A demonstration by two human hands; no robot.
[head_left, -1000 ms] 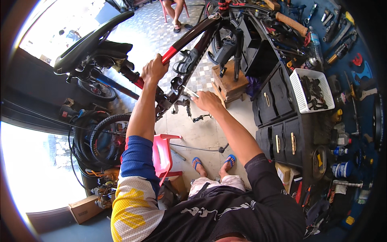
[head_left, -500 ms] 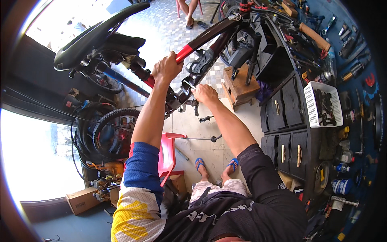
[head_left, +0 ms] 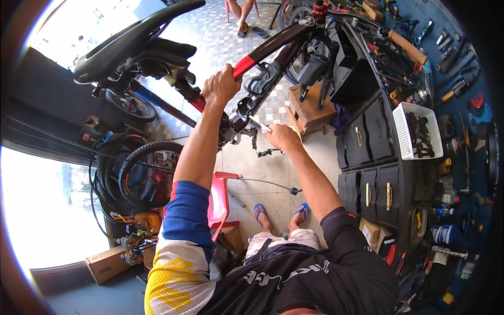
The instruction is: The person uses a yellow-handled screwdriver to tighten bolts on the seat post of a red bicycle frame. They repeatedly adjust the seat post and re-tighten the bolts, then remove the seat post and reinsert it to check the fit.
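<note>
My left hand (head_left: 220, 85) is closed round the dark red bicycle frame (head_left: 243, 64) at its bright red section, below the black saddle (head_left: 115, 39). My right hand (head_left: 281, 135) grips a slim silver tool (head_left: 262, 126), its far end angled toward the bottom bracket area (head_left: 234, 125) at the lower part of the frame. The open shell there shows just left of the tool; I cannot make out whether the tip touches it. Cables and a small part hang beneath.
Black drawers (head_left: 370, 142) with a white basket (head_left: 397, 131) and a tool wall (head_left: 451, 63) are on the right. A wooden box (head_left: 319, 107), pink plastic chair (head_left: 220, 197) and tires (head_left: 128, 173) surround me. A seated person's legs (head_left: 241, 16) show at the top.
Since half a second ago my right hand and the silver tool have moved right and down, away from the shell. My left hand keeps its grip on the frame.
</note>
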